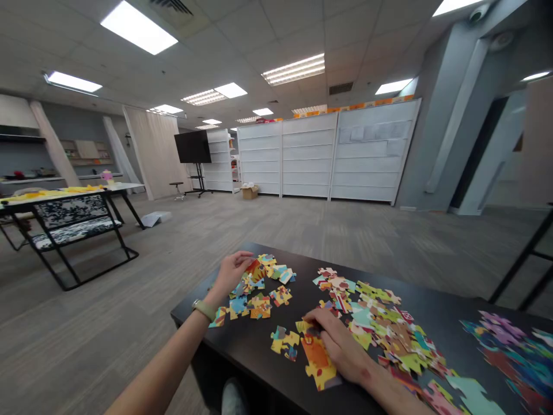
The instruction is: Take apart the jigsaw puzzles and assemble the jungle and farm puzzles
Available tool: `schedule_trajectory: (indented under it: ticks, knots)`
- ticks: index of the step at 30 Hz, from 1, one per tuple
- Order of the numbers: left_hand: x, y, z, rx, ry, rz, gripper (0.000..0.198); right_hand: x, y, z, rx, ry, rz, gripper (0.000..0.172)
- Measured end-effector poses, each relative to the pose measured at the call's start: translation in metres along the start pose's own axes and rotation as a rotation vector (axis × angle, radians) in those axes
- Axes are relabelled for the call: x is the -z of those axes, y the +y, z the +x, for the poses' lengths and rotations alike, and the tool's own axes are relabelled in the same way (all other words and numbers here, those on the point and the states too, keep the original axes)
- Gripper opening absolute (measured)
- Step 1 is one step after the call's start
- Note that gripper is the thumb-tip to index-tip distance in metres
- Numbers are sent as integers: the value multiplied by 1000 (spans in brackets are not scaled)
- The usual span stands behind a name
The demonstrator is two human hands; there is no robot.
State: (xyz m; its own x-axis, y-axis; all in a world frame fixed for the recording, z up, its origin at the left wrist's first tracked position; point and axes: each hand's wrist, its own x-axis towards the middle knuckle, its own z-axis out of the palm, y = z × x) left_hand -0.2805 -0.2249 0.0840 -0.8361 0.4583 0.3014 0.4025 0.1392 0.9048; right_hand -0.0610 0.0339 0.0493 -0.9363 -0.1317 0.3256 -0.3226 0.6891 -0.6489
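My left hand (233,271) is at the far side of the black table (242,363), its fingers curled around an orange jigsaw piece (256,271) above a loose group of colourful pieces (259,294). A band circles that wrist. My right hand (332,340) has its fingers on the top end of a joined orange and yellow jigsaw section (317,358). Left of that section lies a small joined cluster of pieces (285,341). A larger heap of mixed pieces (389,323) spreads beyond my right hand, and large purple and teal pieces (505,357) lie at the table's right.
The table's near edge runs down past my left forearm. A black metal frame (522,259) stands at the right. Another table (56,199) and a patterned bench (73,225) stand at the left. White shelving (328,155) lines the far wall, with a cardboard box (249,192) on the floor.
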Motion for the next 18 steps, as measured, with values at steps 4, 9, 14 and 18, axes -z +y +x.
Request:
schedule_trajectory:
  ticks: [4, 9, 14, 18]
  knots:
    - [-47, 16, -58, 14, -106, -109, 34, 4, 2, -3, -57, 77, 23, 40]
    - [-100, 27, -108, 32, -230, -188, 28, 1, -15, -6, 68, -19, 80, 35]
    - [-108, 29, -110, 24, -276, -153, 21, -13, -25, 0, -158, -55, 269, 31]
    - [-93, 22, -114, -13, -247, 20, 31, -13, -20, 3, -255, -64, 342, 24]
